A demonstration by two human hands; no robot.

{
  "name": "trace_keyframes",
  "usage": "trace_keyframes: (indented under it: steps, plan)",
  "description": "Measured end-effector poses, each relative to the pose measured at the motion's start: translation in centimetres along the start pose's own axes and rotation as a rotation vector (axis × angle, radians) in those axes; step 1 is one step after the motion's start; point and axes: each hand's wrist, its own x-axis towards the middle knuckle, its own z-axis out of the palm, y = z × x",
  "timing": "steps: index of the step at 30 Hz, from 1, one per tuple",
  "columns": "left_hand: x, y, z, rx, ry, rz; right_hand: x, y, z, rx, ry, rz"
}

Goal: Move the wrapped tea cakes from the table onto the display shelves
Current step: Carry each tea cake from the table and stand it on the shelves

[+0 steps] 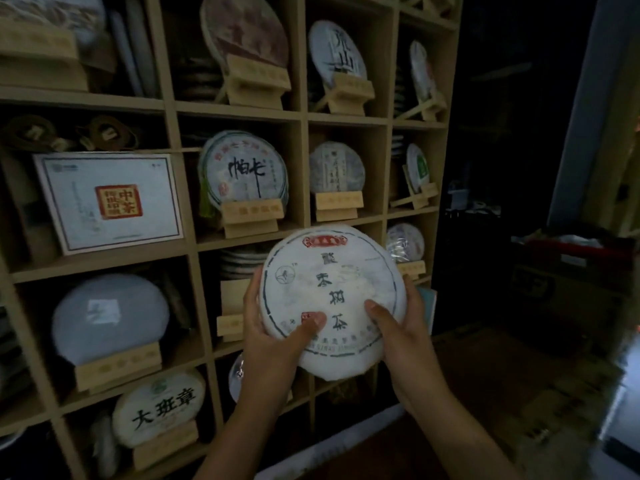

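I hold one wrapped tea cake, a white paper disc with dark characters and a red label at its top, upright in front of the wooden display shelves. My left hand grips its lower left edge with the thumb on the face. On the lower right edge sits my right hand, thumb also on the face. The cake covers a compartment in the third row, where an empty wooden stand shows just left of my left hand. The table is out of view.
Most compartments hold tea cakes on wooden stands, such as one with black brush characters and one low down. A flat white box with a red seal leans at the left. Dark boxes are stacked to the right.
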Motion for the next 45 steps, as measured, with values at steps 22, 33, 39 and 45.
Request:
trace_keyframes:
  steps: [22, 33, 39, 45]
  plan:
    - [12.0, -19.0, -13.0, 0.877, 0.068, -0.384, 15.4, 14.9, 0.6, 0.215, -0.048, 0.383]
    - [11.9, -21.3, -10.2, 0.990, 0.250, -0.305, 18.4, 15.5, -0.7, 0.273, -0.101, 0.370]
    - [12.6, -23.6, -12.4, 0.811, 0.238, -0.412, 19.3, 15.8, -0.8, 0.292, -0.140, 0.377]
    - [13.2, -24.2, -13.9, 0.740, 0.183, -0.494, 19.4, 16.2, -0.5, 0.290, -0.151, 0.379]
